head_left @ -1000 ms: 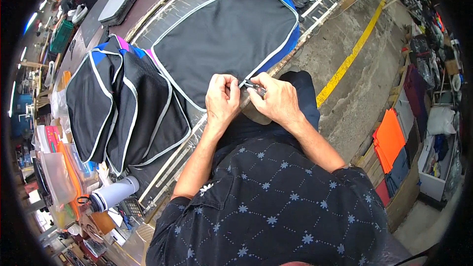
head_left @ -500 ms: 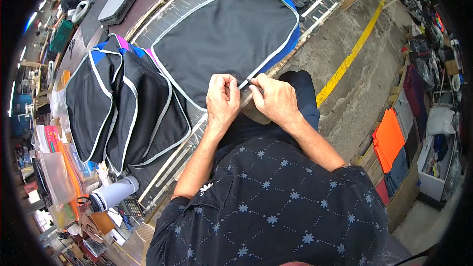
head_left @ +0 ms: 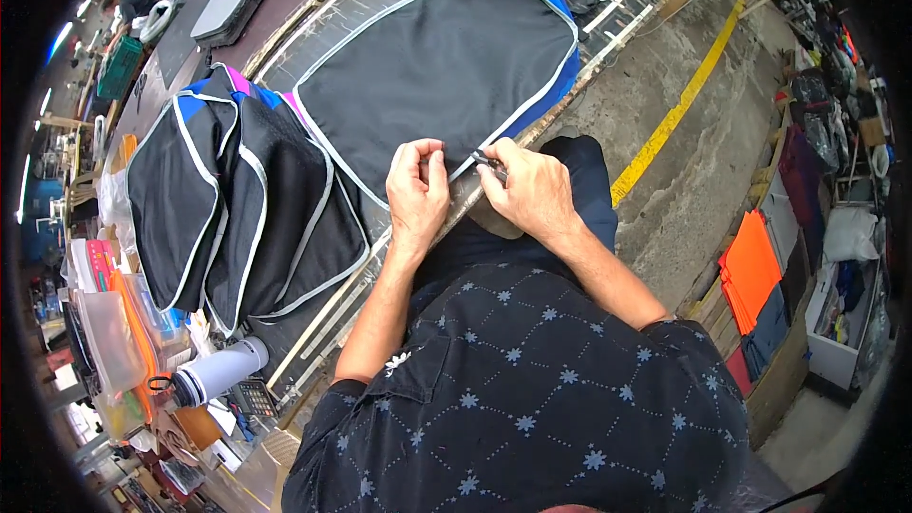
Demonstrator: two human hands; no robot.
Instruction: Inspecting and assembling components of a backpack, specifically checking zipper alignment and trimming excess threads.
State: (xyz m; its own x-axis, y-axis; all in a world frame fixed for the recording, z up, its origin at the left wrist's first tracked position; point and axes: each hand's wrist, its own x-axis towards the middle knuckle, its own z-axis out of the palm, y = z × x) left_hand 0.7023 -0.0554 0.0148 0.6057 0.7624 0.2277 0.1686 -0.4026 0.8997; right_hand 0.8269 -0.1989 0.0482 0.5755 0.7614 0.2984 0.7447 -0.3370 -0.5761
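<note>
A black fabric bag piece (head_left: 437, 57) with pale grey edge binding lies flat on the table, blue and pink cloth showing at its sides. At its near edge my left hand (head_left: 416, 198) is closed in a pinch; whatever lies between the fingertips is too small to make out. My right hand (head_left: 534, 188) is closed round a small dark tool (head_left: 486, 161), whose tip meets the binding near the bag's near corner. Its exact kind cannot be told. To the left, several similar black pieces (head_left: 275, 218) with pale binding stand folded together.
A grey bottle (head_left: 223, 370) and a calculator (head_left: 255, 397) are at the left by clear plastic boxes (head_left: 112, 342). Grey sheets (head_left: 234, 2) are stacked at the far left. A wooden edge (head_left: 608, 52) borders the table; a yellow line (head_left: 679, 104) crosses the floor on the right.
My left hand has moved slightly left, away from my right hand, still pinched. The right hand has stayed nearly in place, and more of the dark tool shows. The bag piece has barely shifted.
</note>
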